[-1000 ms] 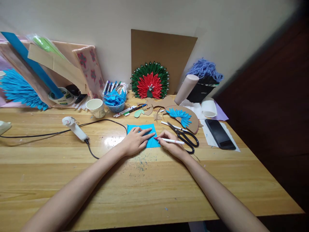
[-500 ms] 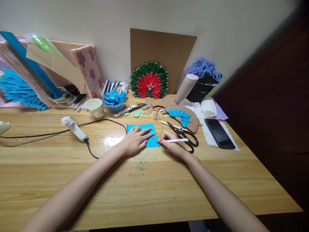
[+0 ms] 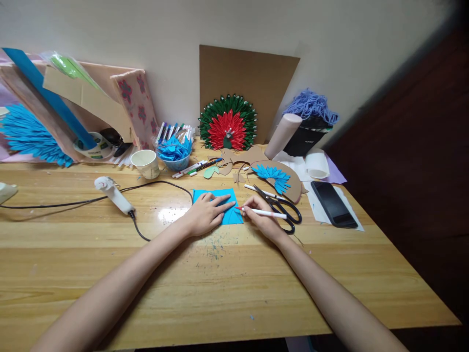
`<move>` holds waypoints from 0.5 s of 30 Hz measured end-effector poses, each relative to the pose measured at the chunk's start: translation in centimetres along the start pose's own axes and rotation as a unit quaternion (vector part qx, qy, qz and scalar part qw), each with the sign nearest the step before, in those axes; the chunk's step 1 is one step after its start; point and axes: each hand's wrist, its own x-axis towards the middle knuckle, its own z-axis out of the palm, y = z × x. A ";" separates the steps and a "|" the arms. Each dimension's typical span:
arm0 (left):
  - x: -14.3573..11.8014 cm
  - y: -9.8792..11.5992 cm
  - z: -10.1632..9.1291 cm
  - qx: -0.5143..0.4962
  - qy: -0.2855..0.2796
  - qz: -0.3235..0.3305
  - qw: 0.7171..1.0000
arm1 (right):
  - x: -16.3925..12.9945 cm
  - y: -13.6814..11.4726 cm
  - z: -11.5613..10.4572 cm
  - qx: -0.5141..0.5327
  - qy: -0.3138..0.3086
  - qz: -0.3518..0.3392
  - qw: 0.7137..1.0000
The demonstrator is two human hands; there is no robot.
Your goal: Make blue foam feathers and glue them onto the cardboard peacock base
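Observation:
A blue paper square [image 3: 217, 195] lies flat on the wooden table [image 3: 220, 278]. My left hand [image 3: 205, 214] rests on it palm down, fingers spread, covering its lower left part. My right hand [image 3: 261, 217] grips a white marker with a red tip [image 3: 263, 212]; the tip touches the paper's right edge. Black scissors [image 3: 282, 206] and another white marker lie just right of my right hand.
A white glue gun [image 3: 112, 193] with a black cord lies to the left. Behind the paper are a paper cup [image 3: 145, 163], a bowl of blue paper pieces [image 3: 175, 153], markers, a red-green paper peacock [image 3: 227, 123], cardboard cutouts and a phone [image 3: 333, 203].
The marker tip dropped toward the paper's lower right corner, then came back up along the right edge. My left hand has stayed on the paper.

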 end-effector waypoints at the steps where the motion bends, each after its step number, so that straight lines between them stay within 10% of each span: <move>1: 0.0 0.0 0.0 -0.001 0.001 0.001 1.000 | -0.1 0.0 0.2 -0.021 -0.005 0.002 1.000; 15: 0.0 0.0 0.0 0.002 -0.001 -0.004 1.000 | -0.7 -1.1 0.4 -0.132 -0.054 -0.024 0.989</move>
